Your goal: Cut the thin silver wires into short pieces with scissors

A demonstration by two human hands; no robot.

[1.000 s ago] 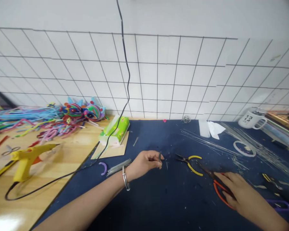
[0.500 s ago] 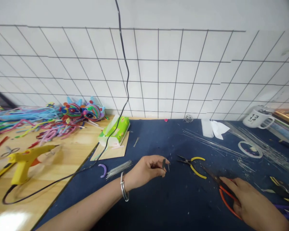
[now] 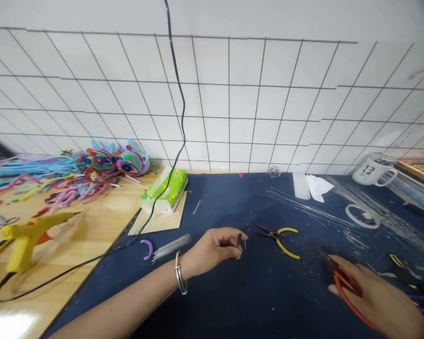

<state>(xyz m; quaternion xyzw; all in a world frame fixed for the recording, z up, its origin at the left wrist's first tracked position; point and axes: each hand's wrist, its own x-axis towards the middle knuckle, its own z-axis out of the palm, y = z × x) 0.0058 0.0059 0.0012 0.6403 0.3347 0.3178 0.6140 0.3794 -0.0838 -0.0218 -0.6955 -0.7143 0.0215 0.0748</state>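
Observation:
My left hand [image 3: 217, 247], with a silver bangle at the wrist, is closed in a pinch above the dark blue mat [image 3: 215, 301]. Between thumb and fingers is a small dark strip [image 3: 239, 240], and fine wire ends [image 3: 245, 244] show beside the fingertips. My right hand [image 3: 369, 287] is wrapped round orange-handled pliers [image 3: 349, 285]; motion smears their jaws, which point up and left. Yellow-handled needle-nose pliers [image 3: 279, 235] lie on the mat between my hands. Left of my left wrist lie a bundle of short wires [image 3: 172, 247] and a purple curved piece [image 3: 148, 249].
At left, a yellow glue gun [image 3: 28, 235] and colourful pipe cleaners [image 3: 49, 169] lie on wood. A black cord [image 3: 182, 108] hangs before the tiled wall. Behind stands a green tissue pack [image 3: 175, 188]. Long wires [image 3: 304, 205], a white ring [image 3: 362, 216] and a mug [image 3: 372, 172] are at right.
My right hand has moved slightly right and toward me with the orange-handled pliers, turning them. My left hand keeps its pinch. The whole view has shifted slightly.

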